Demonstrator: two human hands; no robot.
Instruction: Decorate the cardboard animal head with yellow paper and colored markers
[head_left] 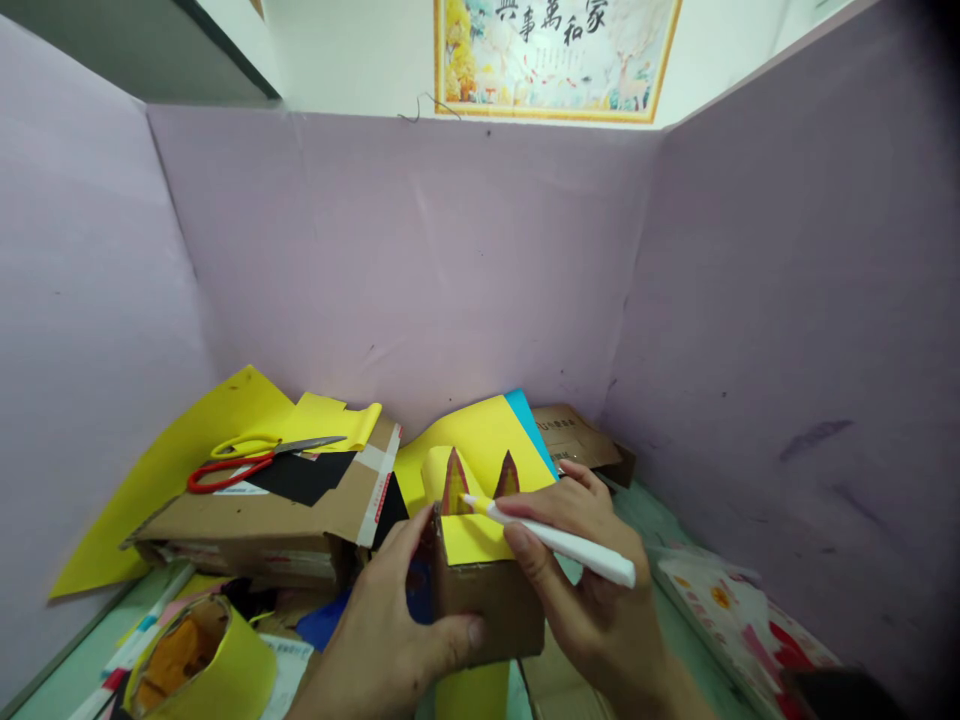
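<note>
My left hand [397, 630] grips a small brown cardboard box [491, 600] by its left side, thumb across the front. Yellow paper covers the top of the box, and two pointed ears [454, 484] with dark reddish edges stand up at its back. In my right hand [592, 590] is a white marker [574, 548] with a yellow tip, which meets the lower part of the left ear. A yellow paper piece shows below the box, its upper part hidden.
Red-and-yellow scissors [255, 460] lie on a larger cardboard box [240, 525] at left, among yellow and black paper. A yellow-wrapped cardboard ring [232, 665] stands front left. Yellow and blue sheets [480, 430] lean behind. Plastic-wrapped printed packets [750, 620] lie right; pale purple panels enclose three sides.
</note>
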